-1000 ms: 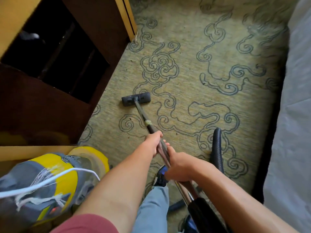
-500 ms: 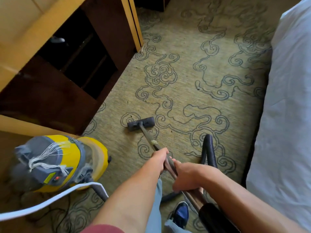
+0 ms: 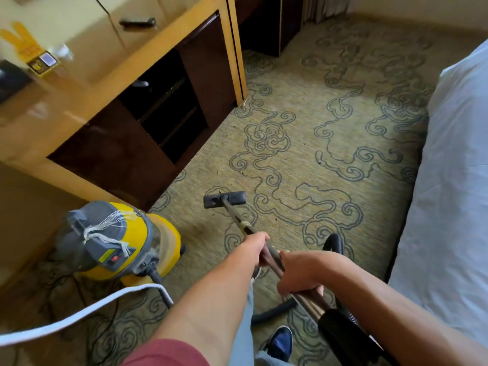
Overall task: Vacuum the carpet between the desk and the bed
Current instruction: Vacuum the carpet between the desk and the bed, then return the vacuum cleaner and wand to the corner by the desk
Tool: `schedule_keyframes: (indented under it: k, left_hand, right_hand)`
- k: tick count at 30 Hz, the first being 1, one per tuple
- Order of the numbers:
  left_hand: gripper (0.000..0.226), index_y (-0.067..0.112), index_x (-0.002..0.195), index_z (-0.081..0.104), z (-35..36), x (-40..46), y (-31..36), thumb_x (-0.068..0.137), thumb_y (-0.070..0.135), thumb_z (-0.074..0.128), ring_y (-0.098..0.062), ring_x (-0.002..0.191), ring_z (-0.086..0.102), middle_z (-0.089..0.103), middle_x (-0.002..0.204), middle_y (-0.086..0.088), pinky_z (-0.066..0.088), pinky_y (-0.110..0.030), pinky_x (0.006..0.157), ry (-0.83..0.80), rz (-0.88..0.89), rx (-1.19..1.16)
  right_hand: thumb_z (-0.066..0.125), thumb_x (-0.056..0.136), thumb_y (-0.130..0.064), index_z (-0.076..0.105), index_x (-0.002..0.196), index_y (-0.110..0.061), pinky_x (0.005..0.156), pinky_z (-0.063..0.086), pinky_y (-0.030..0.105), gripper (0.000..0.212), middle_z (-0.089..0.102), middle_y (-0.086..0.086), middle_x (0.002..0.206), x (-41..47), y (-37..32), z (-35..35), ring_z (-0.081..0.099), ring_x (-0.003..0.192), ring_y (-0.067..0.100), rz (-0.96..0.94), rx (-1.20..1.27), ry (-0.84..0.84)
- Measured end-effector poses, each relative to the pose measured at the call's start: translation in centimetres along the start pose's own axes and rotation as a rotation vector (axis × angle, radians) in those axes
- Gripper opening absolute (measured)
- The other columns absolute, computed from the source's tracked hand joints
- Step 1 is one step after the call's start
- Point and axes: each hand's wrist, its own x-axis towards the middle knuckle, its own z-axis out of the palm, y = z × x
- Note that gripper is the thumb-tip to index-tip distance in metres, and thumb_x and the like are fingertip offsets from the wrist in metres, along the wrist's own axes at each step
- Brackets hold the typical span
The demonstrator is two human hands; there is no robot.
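Gripping the long metal vacuum wand (image 3: 266, 249) with both hands, left hand (image 3: 254, 248) ahead and right hand (image 3: 299, 276) just behind it, fingers of each curled tight around the tube. Resting flat on the green carpet with blue swirl pattern (image 3: 317, 143), the black rectangular floor nozzle (image 3: 224, 199), between the light wooden desk with dark brown panels (image 3: 126, 83) and the white-sheeted bed (image 3: 454, 180). Standing near the desk's corner, the yellow and grey canister vacuum (image 3: 118, 241), black ribbed hose (image 3: 334, 244) looping behind the right hand.
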Motion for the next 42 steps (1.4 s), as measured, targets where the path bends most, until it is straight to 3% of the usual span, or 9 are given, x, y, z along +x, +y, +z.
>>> schedule_keyframes:
  k: [6, 9, 14, 17, 20, 25, 30, 35, 42]
  left_hand:
    - [0.023, 0.006, 0.079, 0.056, -4.3, -1.1, 2.7, 0.076, 0.029, 0.059, -0.033, 0.093, 0.072, 0.067, 0.073, -0.016, 0.056, -0.048, 0.092, -0.006, 0.087, -0.076]
    - [0.029, 0.001, 0.083, 0.053, -6.3, -1.5, 4.0, 0.086, 0.029, 0.059, -0.034, 0.102, 0.071, 0.061, 0.052, -0.017, 0.057, -0.044, 0.094, -0.004, 0.05, -0.141]
    - [0.034, 0.011, 0.067, 0.042, -9.4, -4.3, 3.4, 0.096, 0.022, 0.054, -0.016, 0.029, 0.047, 0.043, 0.033, 0.0, 0.036, -0.013, 0.035, 0.003, 0.112, -0.192]
    - [0.023, 0.008, 0.075, 0.052, -9.7, -4.2, 2.6, 0.094, 0.018, 0.057, -0.019, 0.049, 0.051, 0.055, 0.054, -0.005, 0.038, -0.021, 0.047, -0.037, 0.148, -0.144]
    - [0.034, -0.002, 0.114, 0.066, -11.7, -2.7, 2.4, 0.091, 0.022, 0.06, -0.024, 0.083, 0.063, 0.069, 0.103, -0.014, 0.042, -0.025, 0.066, -0.008, 0.17, -0.062]
    - [0.036, 0.013, 0.085, 0.054, -18.9, 1.7, 1.2, 0.097, 0.047, 0.053, -0.019, 0.05, 0.054, 0.055, 0.069, -0.007, 0.044, -0.02, 0.038, -0.092, 0.236, -0.031]
    - [0.021, 0.014, 0.103, 0.052, -33.0, 8.0, -1.1, 0.095, 0.032, 0.047, -0.036, 0.1, 0.063, 0.065, 0.106, -0.013, 0.047, -0.036, 0.076, 0.396, 0.362, 0.58]
    - [0.028, 0.015, 0.11, 0.059, -45.2, 13.5, -4.7, 0.085, 0.026, 0.064, -0.034, 0.117, 0.054, 0.059, 0.12, -0.01, 0.047, -0.047, 0.093, 0.786, 0.483, 0.897]
    - [0.082, 0.017, 0.15, 0.04, -53.1, 21.0, -5.3, 0.083, 0.057, 0.065, -0.035, 0.152, 0.006, 0.027, 0.162, -0.006, 0.008, -0.055, 0.122, 0.857, 0.468, 1.518]
  right_hand:
    - [0.067, 0.089, -0.028, 0.056, 0.127, -0.007, 0.047, 0.046, 0.026, 0.045, 0.064, 0.005, 0.093, -2.3, -4.9, -1.9, 0.065, 0.075, 0.022, -0.074, -0.104, 0.102]
    - [0.063, 0.092, -0.024, 0.049, 0.137, -0.005, 0.061, 0.047, 0.028, 0.051, 0.064, 0.009, 0.11, -2.3, -7.5, -2.6, 0.065, 0.096, 0.026, -0.065, -0.138, 0.156]
    - [0.051, 0.094, -0.026, 0.028, 0.153, -0.006, 0.084, 0.046, 0.036, 0.067, 0.059, 0.008, 0.136, -1.0, -11.3, 0.1, 0.061, 0.123, 0.029, -0.013, -0.219, 0.33]
    - [0.055, 0.093, -0.025, 0.035, 0.15, -0.006, 0.092, 0.049, 0.038, 0.063, 0.06, 0.008, 0.136, 2.0, -12.5, 0.9, 0.061, 0.126, 0.028, 0.067, -0.15, 0.337]
    - [0.061, 0.091, -0.019, 0.052, 0.142, -0.01, 0.087, 0.056, 0.035, 0.052, 0.062, 0.002, 0.12, 6.0, -14.7, 0.7, 0.066, 0.111, 0.023, 0.097, -0.077, 0.318]
    - [0.065, 0.092, -0.027, 0.062, 0.107, -0.006, 0.072, 0.065, 0.037, 0.026, 0.057, 0.0, 0.084, 10.9, -19.7, 0.5, 0.072, 0.082, 0.022, 0.085, 0.032, 0.334]
    - [0.056, 0.081, -0.019, 0.058, 0.102, -0.007, 0.064, 0.064, 0.033, 0.025, 0.064, 0.003, 0.081, 14.1, -25.1, -0.1, 0.073, 0.068, 0.02, 0.15, 0.086, 0.34]
    - [0.054, 0.076, -0.016, 0.061, 0.106, -0.005, 0.064, 0.065, 0.035, 0.032, 0.069, 0.005, 0.078, 17.8, -27.8, -0.8, 0.074, 0.063, 0.022, 0.198, 0.081, 0.377]
    - [0.06, 0.069, -0.018, 0.058, 0.108, -0.002, 0.077, 0.064, 0.041, 0.042, 0.072, 0.01, 0.086, 24.1, -29.4, -1.2, 0.073, 0.076, 0.03, 0.218, 0.142, 0.424]
